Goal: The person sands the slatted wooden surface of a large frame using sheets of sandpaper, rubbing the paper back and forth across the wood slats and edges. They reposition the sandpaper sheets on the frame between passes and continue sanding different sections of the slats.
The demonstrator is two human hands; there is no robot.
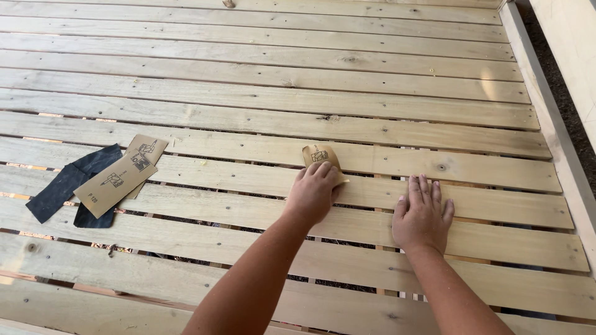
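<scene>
Right hand lying flat and open on a slat, fingers together, pointing away, holding nothing. Left hand just beside it, curled and pressing down on a folded sandpaper, tan backing peeking out past the fingertips, resting on the next slat up. Both forearms reaching in from the near edge.

Stretching all around: pale wood slats running side to side, screwed down, narrow gaps between, dark ground showing through. Lying well off to the left: spare sheets, dark grit and tan backs overlapping. Running along the far right: a pale wood rail, dark ground beyond it.
</scene>
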